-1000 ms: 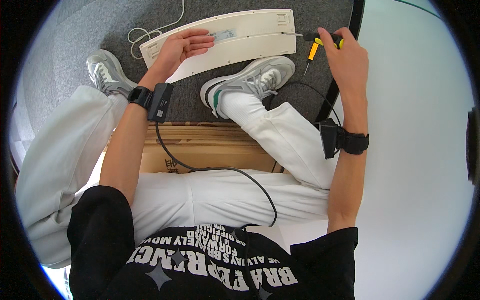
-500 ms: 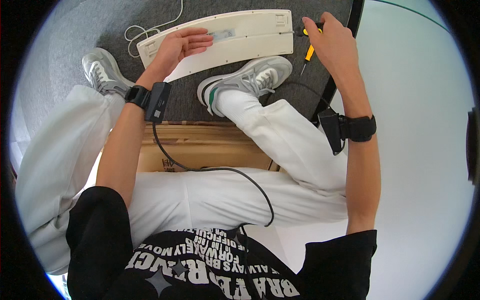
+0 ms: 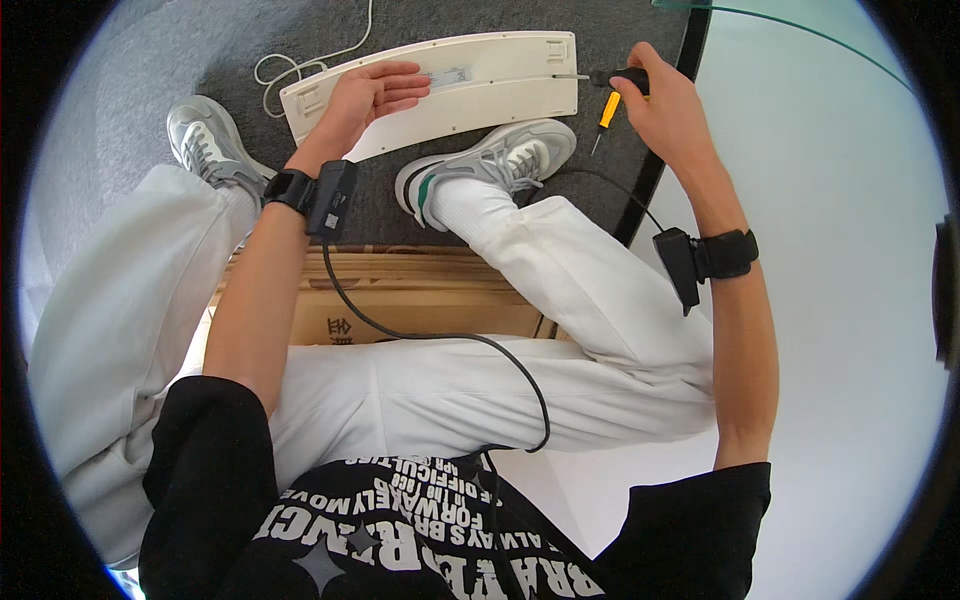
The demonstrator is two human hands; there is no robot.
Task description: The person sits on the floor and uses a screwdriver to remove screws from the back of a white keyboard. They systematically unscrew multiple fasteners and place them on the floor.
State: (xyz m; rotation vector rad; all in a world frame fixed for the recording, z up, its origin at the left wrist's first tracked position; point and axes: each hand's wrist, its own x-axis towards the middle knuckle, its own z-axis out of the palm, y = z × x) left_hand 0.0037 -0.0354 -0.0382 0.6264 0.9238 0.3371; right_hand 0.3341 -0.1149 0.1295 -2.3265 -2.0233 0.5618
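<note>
A white keyboard (image 3: 480,105) lies upside down on the dark grey carpet, its underside dotted with small screws and bearing a pale label. My left hand (image 3: 370,95) rests over its left part, with the fingers stretched out and holding nothing. At the keyboard's right end, my right hand (image 3: 665,105) closes around the black handle of a screwdriver (image 3: 603,77). The metal shaft points left across the keyboard's edge; its tip is not in a screw that I can make out. Just below the handle lies a smaller yellow-handled screwdriver (image 3: 607,112), pointing down toward my shoe.
The keyboard's white cable (image 3: 290,70) loops on the carpet at the upper left. My grey shoes (image 3: 490,165) stand near the keyboard. Below them is a brown cardboard box (image 3: 420,300). A white surface (image 3: 820,250) is at the right, with a glass edge (image 3: 800,22) above.
My right hand has shifted slightly right and down, and more of the black screwdriver handle shows. My left hand stays over the keyboard. The whole view has moved a little.
</note>
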